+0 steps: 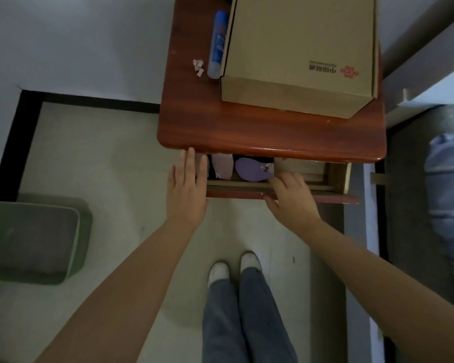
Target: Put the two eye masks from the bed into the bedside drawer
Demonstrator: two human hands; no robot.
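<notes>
The bedside drawer of the reddish wooden nightstand stands partly pulled out. Inside its left half lie two eye masks side by side: a pale pink eye mask and a purple eye mask. My left hand is flat with fingers apart at the drawer's left end, holding nothing. My right hand rests over the drawer's front panel, fingers curled on its top edge just right of the purple mask.
On the nightstand top sit a cardboard box, a blue tube and a crumpled paper scrap. A green bin stands on the floor at left. The bed's edge with blue fabric is at right. My feet are below.
</notes>
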